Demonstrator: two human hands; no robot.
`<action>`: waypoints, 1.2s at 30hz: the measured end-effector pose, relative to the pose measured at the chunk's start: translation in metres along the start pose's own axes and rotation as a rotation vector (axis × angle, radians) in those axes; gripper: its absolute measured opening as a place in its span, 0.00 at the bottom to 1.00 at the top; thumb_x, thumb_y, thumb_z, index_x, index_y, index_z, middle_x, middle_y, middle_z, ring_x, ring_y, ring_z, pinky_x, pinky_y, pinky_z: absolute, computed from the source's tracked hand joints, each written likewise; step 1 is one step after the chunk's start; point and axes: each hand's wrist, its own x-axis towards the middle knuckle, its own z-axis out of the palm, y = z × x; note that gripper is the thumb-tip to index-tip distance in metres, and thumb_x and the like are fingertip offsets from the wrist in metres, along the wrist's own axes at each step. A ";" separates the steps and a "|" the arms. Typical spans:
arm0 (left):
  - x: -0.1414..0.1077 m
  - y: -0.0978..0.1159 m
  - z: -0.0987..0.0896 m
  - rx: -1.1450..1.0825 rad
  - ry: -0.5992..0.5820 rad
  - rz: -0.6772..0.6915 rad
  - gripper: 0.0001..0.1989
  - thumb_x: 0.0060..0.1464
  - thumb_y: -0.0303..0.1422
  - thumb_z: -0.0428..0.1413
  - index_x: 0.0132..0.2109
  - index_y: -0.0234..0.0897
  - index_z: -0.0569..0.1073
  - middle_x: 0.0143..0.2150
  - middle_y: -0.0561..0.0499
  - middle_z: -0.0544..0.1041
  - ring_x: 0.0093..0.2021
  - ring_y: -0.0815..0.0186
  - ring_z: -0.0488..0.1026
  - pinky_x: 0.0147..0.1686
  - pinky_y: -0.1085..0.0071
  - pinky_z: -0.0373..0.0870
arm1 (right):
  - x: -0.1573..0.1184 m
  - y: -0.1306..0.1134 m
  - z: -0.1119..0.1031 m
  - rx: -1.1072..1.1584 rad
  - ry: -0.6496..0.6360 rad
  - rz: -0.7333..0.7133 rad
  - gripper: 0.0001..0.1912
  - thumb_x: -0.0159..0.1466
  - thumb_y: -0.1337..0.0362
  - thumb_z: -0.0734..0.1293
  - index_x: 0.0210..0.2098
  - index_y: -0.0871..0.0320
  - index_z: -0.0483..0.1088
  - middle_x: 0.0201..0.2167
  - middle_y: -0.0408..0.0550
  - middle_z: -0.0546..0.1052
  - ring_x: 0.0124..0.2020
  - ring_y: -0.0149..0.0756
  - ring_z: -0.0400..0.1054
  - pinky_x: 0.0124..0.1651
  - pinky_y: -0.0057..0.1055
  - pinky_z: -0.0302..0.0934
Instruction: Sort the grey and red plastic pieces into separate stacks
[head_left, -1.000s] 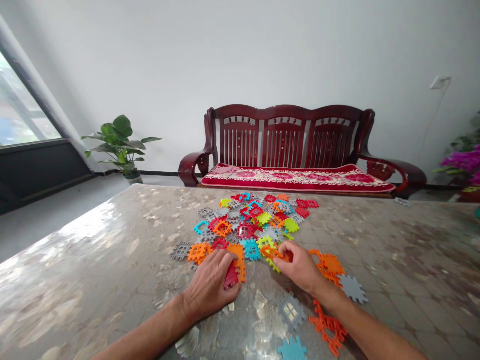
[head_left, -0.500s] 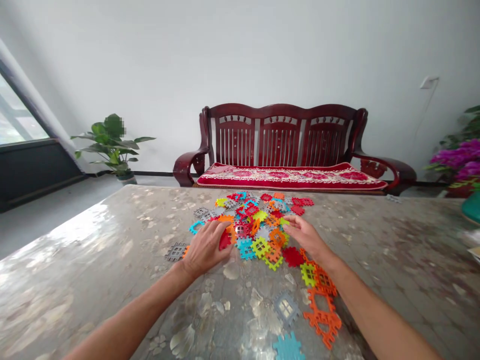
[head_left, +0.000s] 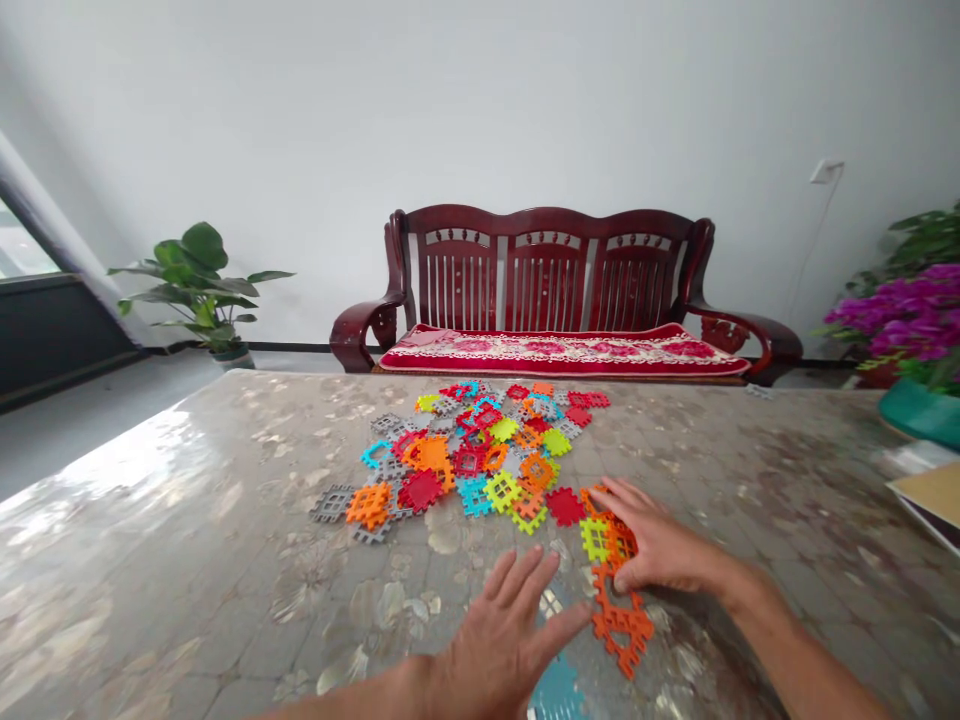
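My left hand point(head_left: 499, 630) hovers low over the near part of the table, fingers spread and nothing in them. Beneath its thumb and fingers, a grey window tile point(head_left: 550, 600) is partly hidden, and a blue notched tile point(head_left: 559, 690) shows below it. On the right, my right hand point(head_left: 656, 540) is open over the orange notched tiles point(head_left: 624, 630), thumb and fingers apart around their upper part; whether it touches them I cannot tell. A yellow-green window tile point(head_left: 595, 540) lies just left of that hand, and a red tile point(head_left: 565, 506) is farther left.
A loose heap of plastic tiles, with a red tile point(head_left: 421, 490) at its near edge, spreads over the patterned table point(head_left: 247, 540). Beyond stands a wooden bench point(head_left: 544, 285). At the right edge are a teal flowerpot point(head_left: 919, 410) and a tan flat item point(head_left: 930, 492).
My left hand has left the heap's left side and moved toward me and right. My right hand has come back from the heap to the orange tiles. The view has shifted slightly right.
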 end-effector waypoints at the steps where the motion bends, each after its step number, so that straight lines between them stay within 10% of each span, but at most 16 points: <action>1: 0.004 0.000 0.004 -0.011 -0.013 -0.032 0.51 0.43 0.53 0.63 0.70 0.54 0.49 0.74 0.43 0.43 0.70 0.40 0.44 0.63 0.38 0.48 | 0.001 -0.002 0.002 -0.013 0.019 -0.004 0.56 0.41 0.53 0.76 0.67 0.50 0.55 0.71 0.55 0.49 0.70 0.56 0.42 0.68 0.51 0.41; 8: 0.027 -0.002 -0.015 -0.028 0.084 -0.247 0.39 0.45 0.49 0.62 0.64 0.49 0.62 0.69 0.43 0.56 0.65 0.44 0.55 0.61 0.46 0.57 | 0.010 -0.021 -0.002 -0.007 0.133 -0.053 0.50 0.43 0.58 0.75 0.64 0.53 0.59 0.60 0.53 0.62 0.60 0.48 0.57 0.62 0.42 0.53; 16: 0.038 -0.010 -0.028 -0.070 0.137 -0.252 0.41 0.40 0.41 0.64 0.63 0.48 0.61 0.63 0.43 0.60 0.61 0.46 0.58 0.58 0.49 0.61 | 0.022 -0.027 -0.006 -0.012 0.135 0.042 0.54 0.41 0.58 0.77 0.65 0.54 0.57 0.51 0.51 0.64 0.54 0.47 0.62 0.56 0.40 0.58; 36: 0.037 -0.021 -0.034 0.178 0.111 -0.114 0.36 0.45 0.54 0.61 0.56 0.36 0.67 0.61 0.39 0.66 0.62 0.47 0.58 0.59 0.54 0.59 | 0.020 -0.046 -0.007 -0.109 0.158 -0.079 0.23 0.53 0.65 0.67 0.49 0.55 0.71 0.44 0.49 0.71 0.46 0.40 0.67 0.51 0.34 0.61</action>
